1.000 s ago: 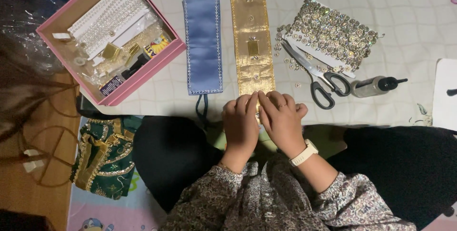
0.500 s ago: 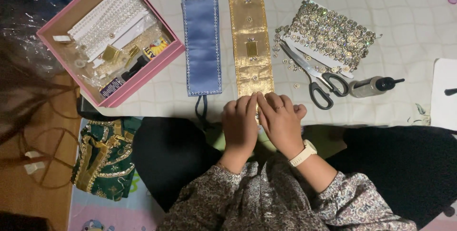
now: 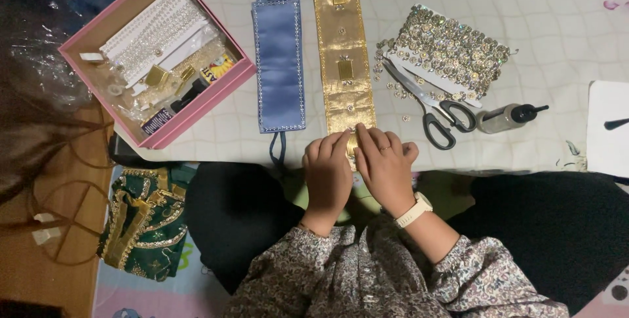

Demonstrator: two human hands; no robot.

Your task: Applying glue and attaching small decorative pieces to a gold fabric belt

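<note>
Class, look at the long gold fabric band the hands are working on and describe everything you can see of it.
The gold band is a long, shiny strip of satin-like cloth lying flat on the pale quilted surface, running away from the person. Small rectangular gold ornaments and tiny studs sit along its middle. Its far end leaves the picture. At its near end the left hand and right hand press fingertips on it, around another gold piece. A blue band lies alongside, apart from it.

Left hand [image 3: 327,170] and right hand [image 3: 383,167] lie close together, palms down; fingers bent, fingertips almost meeting.
</note>
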